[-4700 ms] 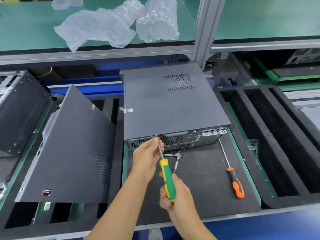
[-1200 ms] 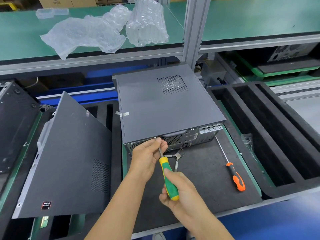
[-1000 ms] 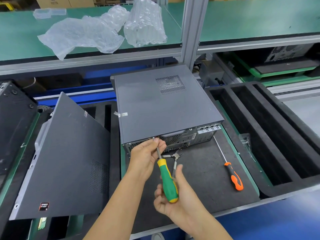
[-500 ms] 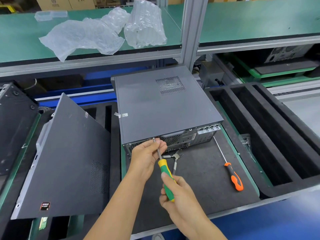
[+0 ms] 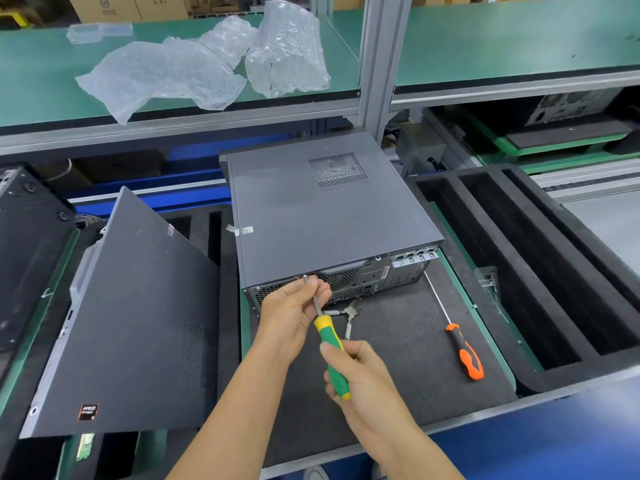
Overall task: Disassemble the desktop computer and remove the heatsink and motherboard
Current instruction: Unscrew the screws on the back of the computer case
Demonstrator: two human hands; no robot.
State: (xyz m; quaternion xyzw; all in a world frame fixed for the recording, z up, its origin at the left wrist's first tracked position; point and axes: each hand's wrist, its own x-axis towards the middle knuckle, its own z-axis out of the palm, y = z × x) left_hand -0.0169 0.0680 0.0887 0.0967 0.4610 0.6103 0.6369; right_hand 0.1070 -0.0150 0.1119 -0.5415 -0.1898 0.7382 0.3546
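While both hands work, the foam tray (image 5: pixel 540 271) holds a bracket (image 5: pixel 489 284).

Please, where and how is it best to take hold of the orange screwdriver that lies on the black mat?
Probably best to grip the orange screwdriver by its thick orange-and-black handle, coming from above with the right hand, which is nearer. It lies flat on the black mat, handle toward the person, thin shaft pointing to the computer case. The handle has free mat on both sides, so fingers can close across it.

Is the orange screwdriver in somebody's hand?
No, the orange-handled screwdriver lies alone on the black foam mat, while the right hand holds the green-and-yellow screwdriver.
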